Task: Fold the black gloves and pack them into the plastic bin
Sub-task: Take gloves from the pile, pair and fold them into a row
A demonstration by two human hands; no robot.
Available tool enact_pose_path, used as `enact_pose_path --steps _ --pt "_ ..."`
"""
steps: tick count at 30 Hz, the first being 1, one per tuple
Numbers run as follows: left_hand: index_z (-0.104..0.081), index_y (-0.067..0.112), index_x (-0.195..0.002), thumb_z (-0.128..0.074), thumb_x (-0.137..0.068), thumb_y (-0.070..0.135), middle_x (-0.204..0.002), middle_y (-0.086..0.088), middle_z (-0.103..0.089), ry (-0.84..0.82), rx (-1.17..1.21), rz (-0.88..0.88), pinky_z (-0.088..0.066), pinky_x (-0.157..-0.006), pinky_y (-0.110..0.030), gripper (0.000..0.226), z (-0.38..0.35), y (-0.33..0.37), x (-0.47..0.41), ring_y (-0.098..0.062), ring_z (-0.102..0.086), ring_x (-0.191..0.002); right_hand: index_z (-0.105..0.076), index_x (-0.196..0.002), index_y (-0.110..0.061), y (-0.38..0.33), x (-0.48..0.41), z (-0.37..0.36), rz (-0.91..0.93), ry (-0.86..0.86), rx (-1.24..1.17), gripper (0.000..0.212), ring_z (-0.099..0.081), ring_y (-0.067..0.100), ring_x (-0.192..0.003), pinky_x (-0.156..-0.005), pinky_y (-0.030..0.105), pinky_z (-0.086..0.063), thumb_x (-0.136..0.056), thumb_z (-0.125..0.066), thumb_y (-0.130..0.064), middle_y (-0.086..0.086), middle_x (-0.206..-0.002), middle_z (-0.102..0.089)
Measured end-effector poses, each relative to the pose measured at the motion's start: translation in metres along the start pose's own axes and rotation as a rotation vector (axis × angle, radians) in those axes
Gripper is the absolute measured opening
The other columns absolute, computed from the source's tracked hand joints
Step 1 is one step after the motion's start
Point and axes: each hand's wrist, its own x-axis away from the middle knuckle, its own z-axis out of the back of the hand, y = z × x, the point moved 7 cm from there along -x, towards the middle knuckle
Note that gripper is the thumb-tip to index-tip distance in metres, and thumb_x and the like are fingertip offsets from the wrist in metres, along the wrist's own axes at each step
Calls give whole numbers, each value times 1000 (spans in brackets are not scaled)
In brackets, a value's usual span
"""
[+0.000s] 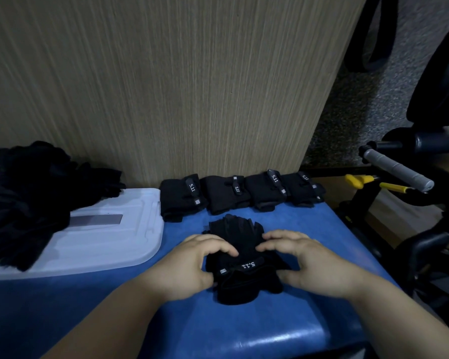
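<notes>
A black glove pair (244,265) with a "5.11" wrist strap lies flat on the blue surface (244,332), fingers pointing away from me. My left hand (192,265) grips its left side, thumb at the cuff and fingers curled over the top. My right hand (306,263) holds the right side the same way. Behind it, several folded black gloves (241,194) stand in a row against the wooden panel. A pile of loose black gloves (24,198) rests at the left on a white plastic lid (109,239).
The wood-grain panel (192,86) closes off the back. To the right, past the blue surface's edge, stand black equipment, a grey-wrapped handle (397,169) and yellow-handled tools (358,180). No bin body is in view.
</notes>
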Motion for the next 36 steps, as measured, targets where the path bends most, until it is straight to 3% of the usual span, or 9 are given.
enact_pose_path --steps 2,6,9,13,19,24,29,32,36 --pt "-56 53 -103 -69 -83 14 -117 33 -51 45 37 -7 -25 -95 0 46 2 3 -1 14 -37 -118 -54 -110 -56 -1 -1 3 39 49 -96 39 -33 -3 -131 -114 32 -26 -85 -69 -29 -27 -135 -39" --pt "-63 36 -104 -62 -90 36 -101 27 -68 78 319 77 -45 -89 -14 14 5 4 -2 10 -60 -100 -70 -99 -16 -3 -2 13 67 137 -322 16 -55 2 -109 -98 21 -41 -91 -61 -27 -3 -112 -63" --pt "-61 29 -110 -56 -89 48 -106 15 -70 166 414 170 -46 -100 -33 29 7 -3 -3 -1 -62 -106 -68 -94 -17 -1 0 10 -33 112 -518 18 -61 5 -95 -88 22 -46 -94 -57 -31 -4 -96 -68" --pt "-55 28 -106 -51 -94 42 -91 6 -69 278 419 283 -48 -86 -26 19 8 -7 -3 -7 -64 -89 -68 -99 -19 -4 -6 3 -59 143 -636 17 -58 -4 -81 -76 14 -44 -96 -55 -29 -14 -87 -69" --pt "-41 38 -134 -44 -97 44 -120 14 -60 320 566 397 -39 -93 -22 38 9 -3 4 -5 -54 -115 -58 -76 -9 1 -11 1 -206 281 -540 28 -46 8 -64 -64 25 -40 -94 -57 -31 -4 -67 -53" --pt "-13 33 -149 -67 -86 36 -84 16 -70 238 448 320 -40 -66 -6 82 0 5 1 10 -62 -76 -59 -78 -4 4 -12 0 -318 352 -450 37 -49 12 -62 -61 28 -41 -93 -56 -37 0 -64 -54" --pt "-19 34 -147 -53 -95 40 -96 -11 -67 307 323 371 -44 -71 -19 63 3 -3 -1 -9 -63 -88 -59 -72 -17 0 -10 2 -395 346 -314 33 -59 20 -72 -70 36 -48 -94 -52 -40 1 -67 -62" --pt "-24 34 -144 -45 -97 42 -82 -3 -67 318 266 365 -47 -71 -21 52 1 -4 -2 -5 -60 -77 -58 -76 -21 -3 -8 2 -415 329 -196 30 -59 18 -73 -67 35 -47 -94 -50 -43 -2 -70 -62" --pt "-22 32 -145 -43 -98 39 -119 9 -52 401 162 346 -43 -91 -26 52 3 -1 0 -6 -52 -106 -48 -95 -27 -12 -4 10 -370 437 -1 17 -50 14 -86 -69 26 -36 -91 -54 -42 -10 -91 -56"
